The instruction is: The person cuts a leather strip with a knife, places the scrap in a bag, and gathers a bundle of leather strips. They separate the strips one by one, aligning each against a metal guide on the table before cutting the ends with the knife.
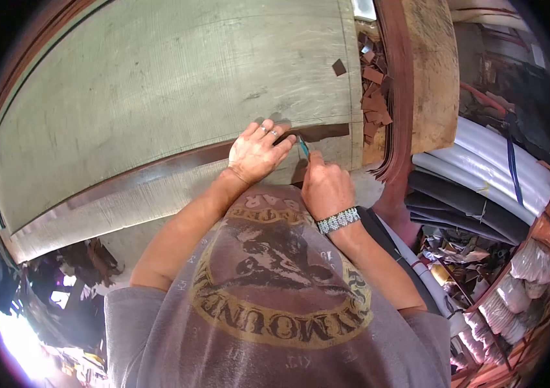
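A long dark brown strip (191, 158), which looks like leather, runs along the near side of the pale green-grey work surface. My left hand (259, 152) lies on it palm down, fingers spread and pressing. My right hand (328, 187) is closed around a teal cutter knife (304, 147). The knife's tip is at the strip, close to my left fingertips. To the right of the knife, the strip continues as a short dark end (327, 131). A small dark brown square (339, 67) lies farther up the surface.
Small brown cut pieces (373, 97) are heaped on the wooden table end (433, 84), beside a stack of long reddish-brown strips (399, 84). Rolls of silvery sheet (495, 165) and black sheet (466, 204) lie to the right. Bundled bags (527, 271) sit at lower right.
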{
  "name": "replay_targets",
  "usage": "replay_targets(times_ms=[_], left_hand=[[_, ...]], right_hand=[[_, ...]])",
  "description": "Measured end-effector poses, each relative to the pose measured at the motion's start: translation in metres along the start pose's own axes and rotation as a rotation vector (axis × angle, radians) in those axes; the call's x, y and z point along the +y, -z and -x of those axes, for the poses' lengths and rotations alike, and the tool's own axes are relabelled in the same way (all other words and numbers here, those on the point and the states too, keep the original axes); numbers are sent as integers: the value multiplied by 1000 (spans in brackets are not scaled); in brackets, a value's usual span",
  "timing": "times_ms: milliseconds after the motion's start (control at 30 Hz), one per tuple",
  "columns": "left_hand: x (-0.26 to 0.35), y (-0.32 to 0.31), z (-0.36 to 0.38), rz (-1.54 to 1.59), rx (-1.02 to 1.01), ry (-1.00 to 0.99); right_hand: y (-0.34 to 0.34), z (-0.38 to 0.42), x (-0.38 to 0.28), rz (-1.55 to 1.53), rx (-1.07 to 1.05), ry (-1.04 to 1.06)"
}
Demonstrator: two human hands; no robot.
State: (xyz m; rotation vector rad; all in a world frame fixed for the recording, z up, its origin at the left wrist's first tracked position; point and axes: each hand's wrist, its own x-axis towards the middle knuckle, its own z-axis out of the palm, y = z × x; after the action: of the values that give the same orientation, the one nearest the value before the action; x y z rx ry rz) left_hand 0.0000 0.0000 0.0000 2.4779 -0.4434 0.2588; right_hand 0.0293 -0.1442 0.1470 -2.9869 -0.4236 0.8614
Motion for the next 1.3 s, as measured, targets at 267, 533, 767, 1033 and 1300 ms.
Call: replay_targets(times_ms=[267, 533, 767, 1033, 1300], left_hand=[[-8, 14, -6, 8, -11, -21], [-5, 9, -2, -6, -46, 12], [-3, 13, -4, 11, -22, 15], [-3, 11, -6, 21, -21, 29], [-2, 10, -8, -4, 21, -5]], right_hand=[[-11, -4, -3, -79, 82, 19], [-19, -4, 0, -78, 149, 32], [-34, -17, 2, -131, 161, 59], [-60, -1, 14, 9, 439, 191], [-62, -1, 10, -74, 283, 28]])
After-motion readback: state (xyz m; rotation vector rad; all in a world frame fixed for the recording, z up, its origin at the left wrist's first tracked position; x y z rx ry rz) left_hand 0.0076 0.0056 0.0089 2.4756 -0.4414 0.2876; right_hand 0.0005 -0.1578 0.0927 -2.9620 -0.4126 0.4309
